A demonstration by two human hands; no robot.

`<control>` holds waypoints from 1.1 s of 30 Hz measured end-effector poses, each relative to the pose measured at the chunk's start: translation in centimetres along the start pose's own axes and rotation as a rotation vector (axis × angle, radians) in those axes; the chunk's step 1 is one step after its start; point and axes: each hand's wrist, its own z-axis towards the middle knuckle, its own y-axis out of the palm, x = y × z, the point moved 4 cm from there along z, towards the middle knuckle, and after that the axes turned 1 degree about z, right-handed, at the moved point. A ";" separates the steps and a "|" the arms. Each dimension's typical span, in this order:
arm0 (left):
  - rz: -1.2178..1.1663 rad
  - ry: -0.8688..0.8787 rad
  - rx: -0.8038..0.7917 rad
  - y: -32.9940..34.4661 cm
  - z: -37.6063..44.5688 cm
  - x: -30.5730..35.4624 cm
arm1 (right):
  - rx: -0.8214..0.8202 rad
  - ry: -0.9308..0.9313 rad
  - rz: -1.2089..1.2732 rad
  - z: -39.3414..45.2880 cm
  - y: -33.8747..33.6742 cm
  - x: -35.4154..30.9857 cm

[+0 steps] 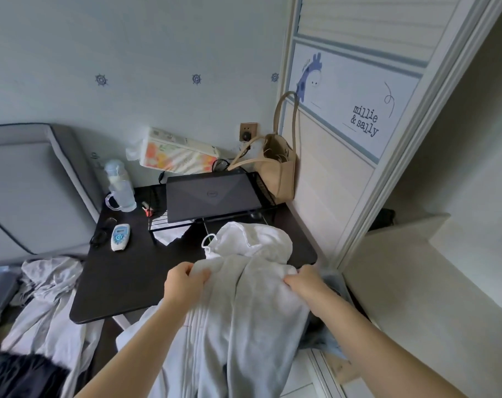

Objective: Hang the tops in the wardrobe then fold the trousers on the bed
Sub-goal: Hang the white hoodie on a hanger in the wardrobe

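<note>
While both hands are raised over the near edge of the dark desk [123, 285], a pale grey hooded top [244, 297] is held up between them by its shoulders. Fabric at the left shoulder is pinched by the left hand [185, 281], fingers curled into the cloth. The right shoulder is gripped by the right hand [305, 280], fingers likewise curled on the fabric. The hood is seen lying forward onto the desk, and a white hanger hook [208, 239] is visible beside the hood; how far the hanger sits inside the top cannot be told. The body of the top hangs down toward the camera.

On the desk, a closed dark laptop [212, 198] is set on a black wire rack [158, 219]. A clear bottle with a handle [119, 188] is placed at the left rear, and a white handheld device [120, 237] lies near the left edge. A tissue pack [176, 153] is propped against the wall, and a beige bag [278, 168] is leaned at the wardrobe side.

At the right, the wardrobe [416, 254] stands with its sliding door [344, 110] pushed left, and a pale interior is shown. Light grey trousers [52, 297] are spread on the bed at lower left, partly under the desk edge, with a dark garment [20, 377] at the bottom corner. A grey padded headboard [29, 191] is seen at the left.
</note>
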 end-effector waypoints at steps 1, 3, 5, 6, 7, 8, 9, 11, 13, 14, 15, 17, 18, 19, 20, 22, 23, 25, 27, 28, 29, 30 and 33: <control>-0.070 0.020 -0.014 -0.3 -0.7 0.4 | 0.002 -0.030 0.032 -0.3 -0.1 -0.4; -0.197 0.037 -0.068 -1.2 -2.1 1.2 | -0.031 -0.174 0.160 -1.7 -0.5 -1.7; -0.340 -0.020 -0.164 -2.4 -4.3 2.3 | -0.143 -0.339 0.335 -4.8 -1.1 -2.4; -0.397 -0.049 -0.228 -3.0 -4.7 2.8 | -0.212 -0.403 0.428 -6.0 -1.4 -2.7; -0.426 -0.066 -0.303 -3.5 -5.7 3.2 | -0.288 -0.421 0.521 -7.3 -1.7 -2.2; -0.436 -0.070 -0.384 -3.8 -6.8 3.5 | -0.362 -0.403 0.610 -8.4 -2.1 -1.3; -0.424 -0.066 -0.458 -4.0 -7.8 3.6 | -0.449 -0.346 0.702 -9.1 -2.2 0.0; -0.355 -0.052 -0.592 -4.2 -10.3 3.2 | -0.588 -0.061 0.849 -10.3 -2.2 3.7; -0.254 -0.045 -0.708 -3.9 -12.8 2.4 | -0.577 0.200 0.747 -10.5 -2.0 7.4; -0.201 -0.047 -0.751 -3.8 -13.8 2.0 | -0.535 0.273 0.650 -10.4 -1.9 8.7; -0.148 -0.054 -0.788 -3.8 -14.9 1.6 | -0.488 0.319 0.585 -10.1 -1.7 9.5; -0.096 -0.069 -0.860 -3.9 -16.5 1.0 | -0.393 0.326 0.512 -9.2 -1.0 9.3; -0.093 -0.084 -0.900 -4.1 -17.2 0.5 | -0.351 0.288 0.473 -9.0 -0.5 8.6; -0.093 -0.110 -0.936 -4.3 -18.0 0.3 | -0.304 0.243 0.440 -8.6 0.0 7.6; -0.101 -0.138 -0.970 -4.5 -18.5 -0.1 | -0.243 0.202 0.431 -8.3 0.4 6.5; -0.108 -0.179 -1.032 -4.8 -19.9 -0.8 | -0.132 0.137 0.428 -7.9 1.1 4.3; -0.103 -0.185 -1.046 -5.0 -20.5 -1.0 | -0.130 0.112 0.408 -8.0 1.7 3.2; -0.089 -0.204 -1.044 -5.2 -21.1 -1.5 | -0.162 0.098 0.358 -8.0 3.0 1.6; -0.046 -0.227 -1.050 -5.3 -21.4 -1.6 | -0.046 0.087 0.263 -7.9 3.3 0.8; -0.003 -0.227 -1.042 -5.1 -21.4 -1.8 | 0.054 0.050 0.153 -7.8 3.1 0.2; 0.051 -0.214 -1.037 -4.9 -21.7 -1.6 | 0.143 -0.018 0.015 -7.7 2.9 -0.5; 0.112 -0.193 -1.035 -4.5 -21.5 -1.7 | 0.205 -0.106 -0.112 -7.8 3.0 -1.5; 0.324 -0.153 -0.993 -3.0 -20.8 -2.7 | 0.215 -0.277 -0.358 -8.1 4.9 -4.5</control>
